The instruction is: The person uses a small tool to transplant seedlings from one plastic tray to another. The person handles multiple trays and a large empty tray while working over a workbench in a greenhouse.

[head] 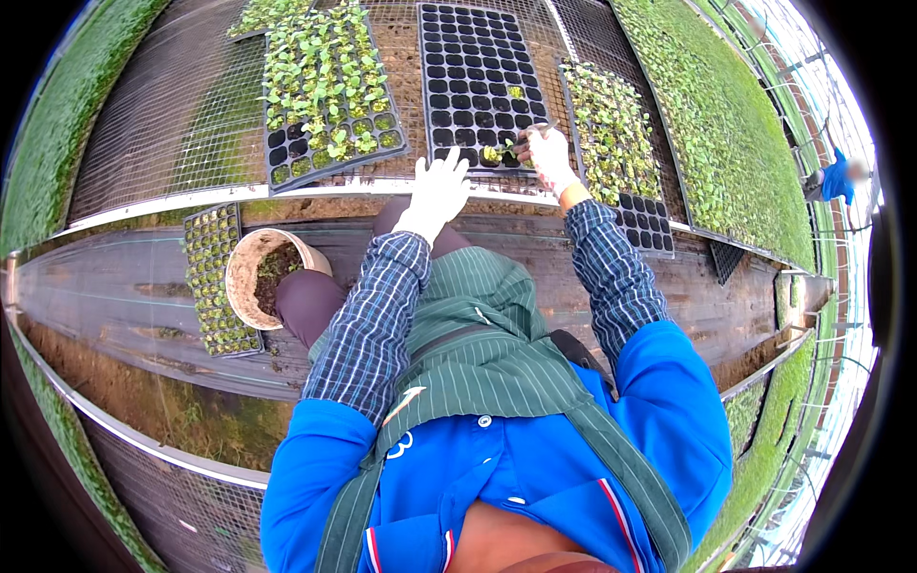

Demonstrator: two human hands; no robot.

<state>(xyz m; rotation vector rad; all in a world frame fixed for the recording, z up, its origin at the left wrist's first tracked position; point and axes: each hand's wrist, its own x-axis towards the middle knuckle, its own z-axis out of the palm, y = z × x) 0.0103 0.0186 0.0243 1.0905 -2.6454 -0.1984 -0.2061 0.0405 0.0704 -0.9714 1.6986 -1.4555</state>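
A black plastic plug tray (pixel 473 86) lies before me, most of its cells without plants. Yellow-green seedlings show in its front row, one of them a small seedling (pixel 492 154), and another single plant (pixel 516 92) sits further back. My left hand (pixel 440 190), in a white glove, rests at the tray's front left edge with fingers spread and nothing in it. Over the tray's front right corner, my gloved right hand (pixel 550 159) grips a small thin dark tool (pixel 549 124). Its fingertips are close beside a leafy seedling (pixel 509 147); whether they touch it is unclear.
Seedling trays stand left (pixel 329 86) and right (pixel 612 129) on the wire mesh bench (pixel 222 107), which has a pale front rail (pixel 172 204). Beside my knee are a soil-filled bucket (pixel 240 286) and another plug tray (pixel 208 286). A person (pixel 837 177) is far right.
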